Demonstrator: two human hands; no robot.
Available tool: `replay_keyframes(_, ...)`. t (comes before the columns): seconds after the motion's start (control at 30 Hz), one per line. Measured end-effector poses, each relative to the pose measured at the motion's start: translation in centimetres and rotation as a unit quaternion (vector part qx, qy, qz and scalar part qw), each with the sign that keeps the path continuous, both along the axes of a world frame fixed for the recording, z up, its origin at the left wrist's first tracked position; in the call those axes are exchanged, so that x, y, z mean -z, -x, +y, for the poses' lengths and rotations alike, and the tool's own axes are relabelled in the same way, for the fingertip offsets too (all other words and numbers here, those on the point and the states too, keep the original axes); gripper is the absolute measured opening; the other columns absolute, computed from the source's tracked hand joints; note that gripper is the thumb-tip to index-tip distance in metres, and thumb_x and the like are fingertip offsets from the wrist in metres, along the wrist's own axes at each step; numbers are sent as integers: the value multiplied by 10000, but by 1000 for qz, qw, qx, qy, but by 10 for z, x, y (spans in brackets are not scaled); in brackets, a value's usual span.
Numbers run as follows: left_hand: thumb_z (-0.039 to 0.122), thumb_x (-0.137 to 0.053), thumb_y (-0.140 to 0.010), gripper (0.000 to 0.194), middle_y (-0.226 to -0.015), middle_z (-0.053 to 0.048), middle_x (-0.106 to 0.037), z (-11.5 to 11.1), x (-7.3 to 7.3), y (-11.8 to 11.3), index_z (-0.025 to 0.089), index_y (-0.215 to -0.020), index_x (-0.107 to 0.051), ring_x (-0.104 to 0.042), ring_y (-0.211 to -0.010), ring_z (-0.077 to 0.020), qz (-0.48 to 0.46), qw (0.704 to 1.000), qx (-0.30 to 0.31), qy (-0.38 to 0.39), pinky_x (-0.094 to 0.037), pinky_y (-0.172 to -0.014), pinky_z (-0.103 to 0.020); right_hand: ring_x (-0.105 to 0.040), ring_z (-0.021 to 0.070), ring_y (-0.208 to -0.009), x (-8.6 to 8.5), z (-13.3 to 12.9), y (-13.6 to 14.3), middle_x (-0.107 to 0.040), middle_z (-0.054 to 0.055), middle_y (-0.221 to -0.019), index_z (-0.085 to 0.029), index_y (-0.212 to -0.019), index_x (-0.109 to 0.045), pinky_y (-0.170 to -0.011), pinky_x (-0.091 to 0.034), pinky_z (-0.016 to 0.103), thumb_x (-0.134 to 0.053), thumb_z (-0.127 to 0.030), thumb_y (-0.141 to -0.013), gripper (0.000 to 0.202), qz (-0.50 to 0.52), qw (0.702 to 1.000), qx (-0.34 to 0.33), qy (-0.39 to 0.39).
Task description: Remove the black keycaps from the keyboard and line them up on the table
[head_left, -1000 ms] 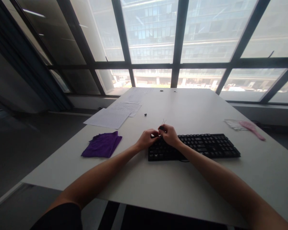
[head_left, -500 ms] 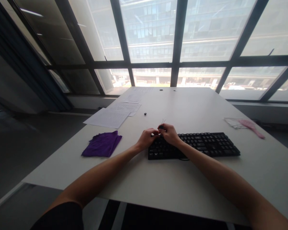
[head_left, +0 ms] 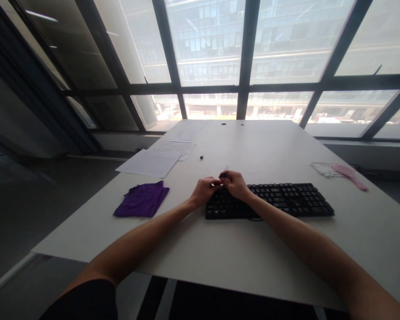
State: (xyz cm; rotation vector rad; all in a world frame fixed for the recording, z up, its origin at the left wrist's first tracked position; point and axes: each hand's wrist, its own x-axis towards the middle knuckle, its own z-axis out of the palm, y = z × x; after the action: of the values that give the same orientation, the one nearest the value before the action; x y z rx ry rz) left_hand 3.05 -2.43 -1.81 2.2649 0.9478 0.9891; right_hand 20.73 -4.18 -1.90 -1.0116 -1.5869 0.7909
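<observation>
A black keyboard [head_left: 286,200] lies across the table, and both of my hands are together over its left end. My right hand [head_left: 236,184] is closed on a wire keycap puller [head_left: 223,175], a small dark handle whose two thin wires stick up past the fingers. Close beside it, my left hand [head_left: 205,191] has its fingertips pinched together near the keys. Whatever sits between those fingertips is too small and hidden to make out. A small black piece [head_left: 202,157], perhaps a keycap, rests on the table beyond my hands.
Left of the keyboard lies a folded purple cloth [head_left: 142,200]. Sheets of paper [head_left: 150,163] spread along the table's left edge. A pink brush-like object [head_left: 348,174] lies on a clear bag [head_left: 323,169] at the right. Large windows stand behind the white table [head_left: 193,249].
The view has tilted very slightly. My hands stay together over the keyboard's left end, with only a tiny shift of the fingers and the puller's wires.
</observation>
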Motion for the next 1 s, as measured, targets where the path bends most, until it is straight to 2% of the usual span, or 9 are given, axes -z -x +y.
replay_keyframes(0.2, 226, -693, -825, 125, -868, -36, -727, 6, 1, -3, 192, -916, -773, -658, -759, -156, -15, 1000, 15, 1, -500, -733, -265, -558, 145, -634, -1, 0, -1, -653, 12, -713, -176, -824, -677, -605, -448, 252, -559, -238, -785, 140, -6, 1000, 23, -10)
replay_keyframes(0.5, 205, -663, -853, 169, -949, -48, -721, 3, 1, -5, 203, -994, -755, -660, -847, -169, -33, 999, -7, -38, -518, -799, -299, -575, 151, -627, -2, 0, 1, -642, 15, -735, -185, -845, -657, -609, -473, 265, -554, -254, -809, 129, 29, 999, 33, -21)
replay_keyframes(0.63, 185, -663, -839, 219, -994, -50, -711, 2, 1, -4, 209, -1046, -730, -655, -880, -173, -47, 998, 1, -36, -535, -790, -300, -580, 157, -676, -6, -3, 3, -654, 23, -779, -185, -861, -653, -650, -480, 270, -533, -259, -834, 143, 25, 998, 39, -31)
replay_keyframes(0.83, 179, -651, -844, 121, -898, -43, -709, 2, -3, -3, 179, -943, -720, -648, -820, -164, -60, 998, -9, -35, -533, -748, -282, -586, 168, -793, -12, -9, 6, -652, 26, -831, -192, -815, -638, -771, -467, 288, -508, -220, -865, 142, -39, 995, 7, -92)
replay_keyframes(0.9, 177, -655, -841, 132, -922, -42, -718, 2, -5, -3, 180, -962, -710, -651, -828, -163, -59, 997, -9, -42, -535, -767, -292, -588, 175, -827, -12, -11, 8, -647, 37, -860, -196, -817, -635, -791, -459, 294, -497, -229, -890, 160, -61, 992, 20, -111)
replay_keyframes(1.0, 154, -680, -816, 231, -952, -42, -734, 3, -6, -3, 187, -1045, -685, -664, -848, -169, -65, 996, -17, -56, -540, -814, -321, -588, 181, -824, -11, -10, 8, -644, 50, -887, -198, -851, -627, -761, -455, 293, -490, -262, -911, 162, -72, 988, 81, -106)
